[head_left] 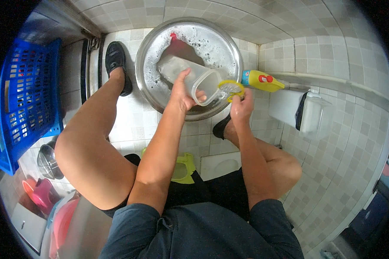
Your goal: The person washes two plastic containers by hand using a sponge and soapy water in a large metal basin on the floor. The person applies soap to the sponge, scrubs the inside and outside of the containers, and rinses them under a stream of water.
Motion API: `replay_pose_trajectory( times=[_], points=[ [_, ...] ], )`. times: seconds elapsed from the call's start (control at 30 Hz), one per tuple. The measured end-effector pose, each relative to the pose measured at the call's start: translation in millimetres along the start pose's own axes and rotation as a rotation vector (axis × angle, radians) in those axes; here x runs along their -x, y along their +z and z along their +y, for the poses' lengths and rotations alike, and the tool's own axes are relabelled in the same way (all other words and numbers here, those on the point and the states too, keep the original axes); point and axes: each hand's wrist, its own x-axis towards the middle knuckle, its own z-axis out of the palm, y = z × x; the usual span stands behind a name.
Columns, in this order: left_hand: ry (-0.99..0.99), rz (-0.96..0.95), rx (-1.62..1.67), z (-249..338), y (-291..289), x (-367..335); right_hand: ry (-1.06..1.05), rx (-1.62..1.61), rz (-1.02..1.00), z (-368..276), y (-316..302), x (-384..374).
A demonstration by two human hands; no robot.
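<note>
My left hand (186,93) grips a clear plastic container (173,69), tilted on its side over a wide metal basin (143,88) of grey, foamy water. The container's open mouth faces right, toward my right hand (243,106). Closed fingers of that hand hold a yellow-rimmed scrubber (231,89) with a pale, wet-looking middle, right beside the container's rim. Part of a red thing (173,36) shows at the far side of the water; its kind is hidden.
A yellow bottle (266,81) with a red cap lies right of the basin. Beyond it stands a white bin (285,108). At left are a blue basket (26,99), a metal bowl (49,162) and a pink scoop (43,194). A yellow-green stool (186,168) is beneath me.
</note>
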Motion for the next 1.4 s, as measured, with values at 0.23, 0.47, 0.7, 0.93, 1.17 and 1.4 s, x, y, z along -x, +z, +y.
replay_pose_trajectory(
  times=[0.23, 0.47, 0.7, 0.93, 1.17, 1.4],
  points=[
    [-0.016, -0.076, 0.048, 21, -29, 0, 0.559, -0.660, 0.001, 44, 51, -35],
    [0.133, -0.116, -0.008, 36, -71, 6, 0.968, -0.603, -0.444, 40, 149, -23],
    [0.207, -0.044, -0.104, 25, -41, -4, 1.130, -0.534, -0.073, 94, 136, -44],
    [0.399, 0.123, -0.123, 12, -36, -25, 0.140, -0.554, -0.364, -1, 80, -33],
    [0.454, 0.277, -0.335, 4, -33, -31, -0.583, 0.153, -0.472, -57, 55, 2],
    [0.179, -0.015, -0.227, 3, -37, -21, -0.019, -0.407, -0.453, 6, 54, -13]
  ],
)
